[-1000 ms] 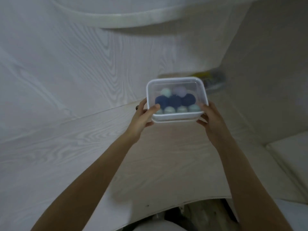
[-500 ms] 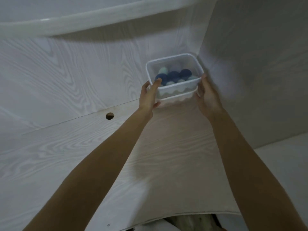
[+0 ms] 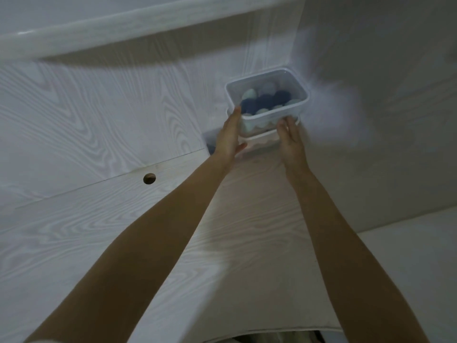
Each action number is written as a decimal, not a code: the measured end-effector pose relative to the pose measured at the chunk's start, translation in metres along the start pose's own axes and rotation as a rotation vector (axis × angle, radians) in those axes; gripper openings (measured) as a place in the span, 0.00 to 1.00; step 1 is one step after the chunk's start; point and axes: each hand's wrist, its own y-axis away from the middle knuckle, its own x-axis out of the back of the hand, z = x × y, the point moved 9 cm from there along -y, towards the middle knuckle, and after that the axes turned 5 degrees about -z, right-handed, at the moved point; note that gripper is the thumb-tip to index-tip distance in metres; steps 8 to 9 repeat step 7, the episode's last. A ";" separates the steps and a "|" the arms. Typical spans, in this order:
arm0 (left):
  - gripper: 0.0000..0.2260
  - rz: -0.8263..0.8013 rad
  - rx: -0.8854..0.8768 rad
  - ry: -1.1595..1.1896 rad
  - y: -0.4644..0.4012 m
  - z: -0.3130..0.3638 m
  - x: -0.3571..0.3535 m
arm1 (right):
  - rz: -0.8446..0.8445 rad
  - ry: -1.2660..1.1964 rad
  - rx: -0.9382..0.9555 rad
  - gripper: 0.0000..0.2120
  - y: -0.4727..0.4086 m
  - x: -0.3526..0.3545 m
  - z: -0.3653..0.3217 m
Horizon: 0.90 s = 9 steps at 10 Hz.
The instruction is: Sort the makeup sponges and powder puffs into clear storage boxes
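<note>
A clear storage box [image 3: 294, 81] holding dark blue and pale mint makeup sponges [image 3: 264, 101] stands in the far right corner of the desk, on top of a second clear box [image 3: 259, 137]. My left hand [image 3: 228, 134] lies along the upper box's left side, fingertips at its rim and thumb spread out below. My right hand [image 3: 289, 138] touches its front right lower edge with the fingers. The lower box's contents are hidden by my hands.
Part of another clear container [image 3: 209, 142] with something dark inside shows left of my left hand. The white wood-grain desk [image 3: 99, 231] has a round cable hole [image 3: 149, 178]. A wall panel [image 3: 383, 120] closes the right side and a shelf edge [image 3: 123, 23] runs overhead.
The box went from mid-air above the desk to the far right corner, and now rests on the other box. My hands have slid lower along its sides.
</note>
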 end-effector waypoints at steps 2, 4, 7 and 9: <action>0.25 -0.124 0.047 -0.233 0.010 0.011 0.004 | 0.000 0.113 -0.015 0.24 -0.005 -0.002 -0.002; 0.17 -0.164 0.102 -0.402 0.036 0.031 0.018 | -0.043 0.080 -0.036 0.24 0.003 -0.009 -0.011; 0.11 0.048 -0.296 -0.781 0.105 0.042 0.067 | 0.183 0.460 0.131 0.10 0.077 0.003 -0.044; 0.11 0.048 -0.296 -0.781 0.105 0.042 0.067 | 0.183 0.460 0.131 0.10 0.077 0.003 -0.044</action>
